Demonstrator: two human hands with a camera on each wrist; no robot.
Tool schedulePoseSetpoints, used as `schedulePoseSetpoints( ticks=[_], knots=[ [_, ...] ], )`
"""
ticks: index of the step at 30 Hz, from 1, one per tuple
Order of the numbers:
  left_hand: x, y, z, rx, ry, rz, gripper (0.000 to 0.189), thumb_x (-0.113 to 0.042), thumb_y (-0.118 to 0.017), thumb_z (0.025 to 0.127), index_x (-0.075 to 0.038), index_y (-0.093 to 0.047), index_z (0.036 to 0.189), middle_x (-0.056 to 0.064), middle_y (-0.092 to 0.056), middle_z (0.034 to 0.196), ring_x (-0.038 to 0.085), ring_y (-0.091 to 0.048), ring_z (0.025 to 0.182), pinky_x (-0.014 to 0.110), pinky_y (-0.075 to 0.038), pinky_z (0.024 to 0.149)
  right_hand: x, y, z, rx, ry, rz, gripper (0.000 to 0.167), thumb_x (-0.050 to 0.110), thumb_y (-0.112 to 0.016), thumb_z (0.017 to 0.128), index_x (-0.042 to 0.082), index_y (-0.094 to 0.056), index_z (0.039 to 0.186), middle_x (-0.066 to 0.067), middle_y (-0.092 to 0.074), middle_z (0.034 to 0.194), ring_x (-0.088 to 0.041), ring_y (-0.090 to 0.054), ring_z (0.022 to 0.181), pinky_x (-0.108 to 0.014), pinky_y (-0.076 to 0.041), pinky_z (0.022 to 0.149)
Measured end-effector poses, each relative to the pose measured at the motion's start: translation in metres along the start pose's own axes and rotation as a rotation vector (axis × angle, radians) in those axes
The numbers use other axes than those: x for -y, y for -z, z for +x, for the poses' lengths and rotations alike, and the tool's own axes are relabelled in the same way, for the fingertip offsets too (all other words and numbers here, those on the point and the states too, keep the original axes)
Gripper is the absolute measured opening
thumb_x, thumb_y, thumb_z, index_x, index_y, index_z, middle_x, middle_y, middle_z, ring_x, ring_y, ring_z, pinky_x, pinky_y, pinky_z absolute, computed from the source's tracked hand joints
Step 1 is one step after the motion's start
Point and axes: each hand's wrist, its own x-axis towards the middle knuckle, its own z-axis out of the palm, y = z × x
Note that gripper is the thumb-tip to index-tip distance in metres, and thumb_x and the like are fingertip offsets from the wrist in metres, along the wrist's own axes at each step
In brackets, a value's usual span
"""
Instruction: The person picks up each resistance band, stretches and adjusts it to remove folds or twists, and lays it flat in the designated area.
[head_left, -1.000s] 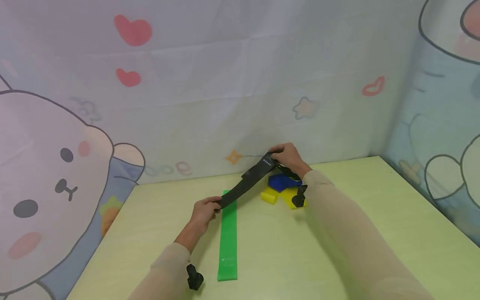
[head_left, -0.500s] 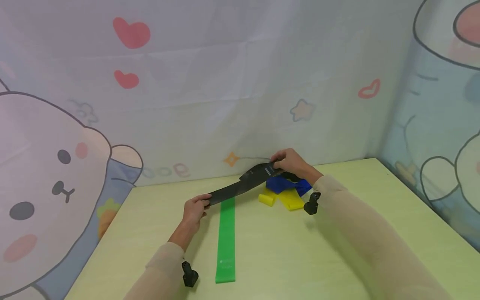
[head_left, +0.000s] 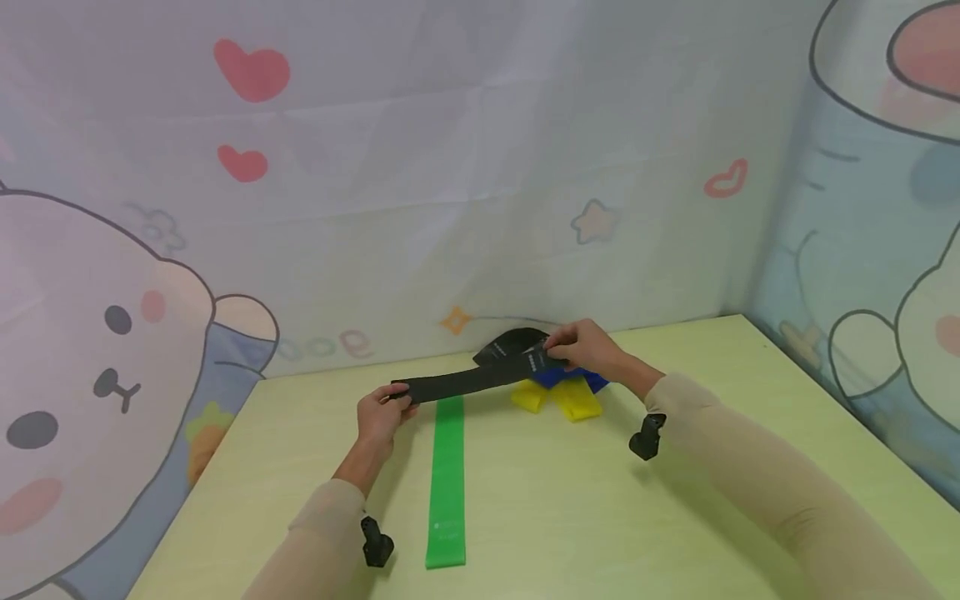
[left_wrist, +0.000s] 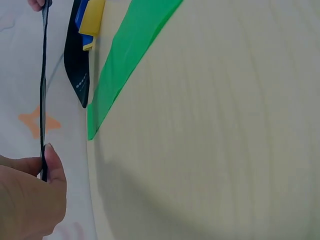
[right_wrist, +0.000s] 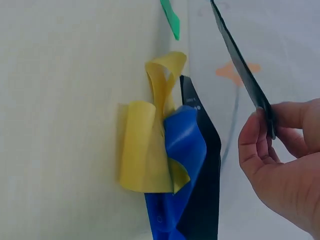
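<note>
Stretched out lengthwise between both hands is a black resistance band, above the table. The left hand pinches its left end between thumb and fingers; in the left wrist view the band shows edge-on. At the band's right end, marked with small white print, the right hand pinches it from above. Below the left half lies a green resistance band, flat and running toward the front. Behind the right half is a pile with another black band, a blue band and a yellow band, folded and crumpled.
The pale yellow-green table ends at a printed cloth backdrop close behind the pile. A side cloth with cartoon figures hangs along the right edge.
The held black band has come down from a steep slant to nearly level. The right hand has lowered; the left hand has shifted left. The other black band behind shows more now.
</note>
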Motion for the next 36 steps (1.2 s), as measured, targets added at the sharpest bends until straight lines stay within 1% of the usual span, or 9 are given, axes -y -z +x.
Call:
schedulePoseSetpoints(
  ticks=[5, 9, 12, 17, 21, 24, 30, 33, 36],
  knots=[
    [-0.001, -0.003, 0.004, -0.054, -0.038, 0.005, 0.024, 0.010, -0.059, 0.095, 0.015, -0.063, 0.118, 0.026, -0.055, 0.117, 0.013, -0.068, 0.071, 0.019, -0.058, 0.069, 0.000, -0.007, -0.012, -0.005, 0.020, 0.028, 0.021, 0.005, -0.065, 0.097, -0.005, -0.071, 0.115, -0.019, -0.068, 0.116, -0.028, -0.069, 0.096, -0.039, -0.060, 0.081],
    [-0.001, -0.003, 0.008, -0.068, -0.062, 0.038, 0.025, 0.007, -0.057, 0.097, 0.013, -0.063, 0.121, 0.028, -0.056, 0.121, 0.015, -0.068, 0.076, 0.019, -0.057, 0.068, 0.004, -0.013, -0.025, -0.020, -0.019, 0.074, 0.019, 0.001, -0.065, 0.095, -0.006, -0.071, 0.111, -0.022, -0.066, 0.117, -0.029, -0.069, 0.093, -0.039, -0.060, 0.080],
    [0.001, -0.003, 0.011, -0.066, -0.058, 0.053, 0.027, 0.005, -0.054, 0.099, 0.011, -0.062, 0.124, 0.029, -0.055, 0.125, 0.017, -0.067, 0.081, 0.018, -0.055, 0.065, 0.005, -0.018, -0.034, 0.008, -0.068, 0.131, 0.016, -0.001, -0.064, 0.094, -0.006, -0.071, 0.108, -0.024, -0.063, 0.120, -0.031, -0.067, 0.097, -0.037, -0.061, 0.078],
    [0.000, -0.004, 0.017, -0.048, -0.043, 0.063, 0.033, 0.004, -0.052, 0.098, 0.009, -0.060, 0.130, 0.027, -0.052, 0.134, 0.017, -0.062, 0.086, 0.018, -0.054, 0.066, 0.003, -0.024, -0.046, 0.104, -0.107, 0.154, 0.017, -0.001, -0.061, 0.092, -0.004, -0.072, 0.105, -0.022, -0.060, 0.124, -0.032, -0.064, 0.102, -0.039, -0.061, 0.077],
    [-0.001, -0.007, 0.021, -0.009, -0.037, 0.054, 0.039, 0.009, -0.052, 0.094, 0.009, -0.058, 0.132, 0.027, -0.050, 0.136, 0.019, -0.062, 0.092, 0.022, -0.057, 0.073, 0.003, -0.028, -0.058, 0.182, -0.099, 0.166, 0.023, -0.002, -0.059, 0.089, -0.004, -0.072, 0.107, -0.021, -0.057, 0.126, -0.030, -0.063, 0.099, -0.041, -0.061, 0.075],
    [-0.002, -0.010, 0.021, 0.016, -0.039, 0.037, 0.043, 0.013, -0.049, 0.091, 0.009, -0.056, 0.133, 0.028, -0.049, 0.135, 0.020, -0.062, 0.095, 0.025, -0.059, 0.074, 0.005, -0.032, -0.068, 0.231, -0.096, 0.174, 0.026, -0.003, -0.058, 0.088, -0.006, -0.071, 0.109, -0.020, -0.057, 0.127, -0.029, -0.064, 0.098, -0.041, -0.062, 0.075],
    [-0.002, -0.016, 0.023, 0.045, -0.072, 0.020, 0.045, 0.017, -0.045, 0.090, 0.011, -0.054, 0.133, 0.029, -0.046, 0.135, 0.022, -0.060, 0.095, 0.026, -0.059, 0.075, 0.008, -0.040, -0.084, 0.276, -0.102, 0.167, 0.026, -0.010, -0.058, 0.085, -0.010, -0.070, 0.108, -0.018, -0.061, 0.116, -0.027, -0.069, 0.087, -0.038, -0.062, 0.073],
    [-0.004, -0.020, 0.025, 0.058, -0.080, 0.003, 0.041, 0.019, -0.048, 0.090, 0.013, -0.056, 0.130, 0.030, -0.048, 0.133, 0.020, -0.063, 0.094, 0.024, -0.059, 0.077, 0.007, -0.043, -0.090, 0.310, -0.109, 0.182, 0.022, -0.011, -0.059, 0.085, -0.010, -0.070, 0.104, -0.016, -0.065, 0.108, -0.026, -0.070, 0.080, -0.038, -0.062, 0.072],
    [-0.006, -0.023, 0.026, 0.074, -0.077, -0.008, 0.038, 0.019, -0.051, 0.091, 0.014, -0.057, 0.129, 0.029, -0.050, 0.126, 0.017, -0.066, 0.088, 0.023, -0.058, 0.079, 0.007, -0.047, -0.096, 0.335, -0.115, 0.188, 0.015, -0.010, -0.062, 0.085, -0.009, -0.071, 0.098, -0.015, -0.067, 0.101, -0.026, -0.071, 0.076, -0.038, -0.062, 0.071]
  ],
)
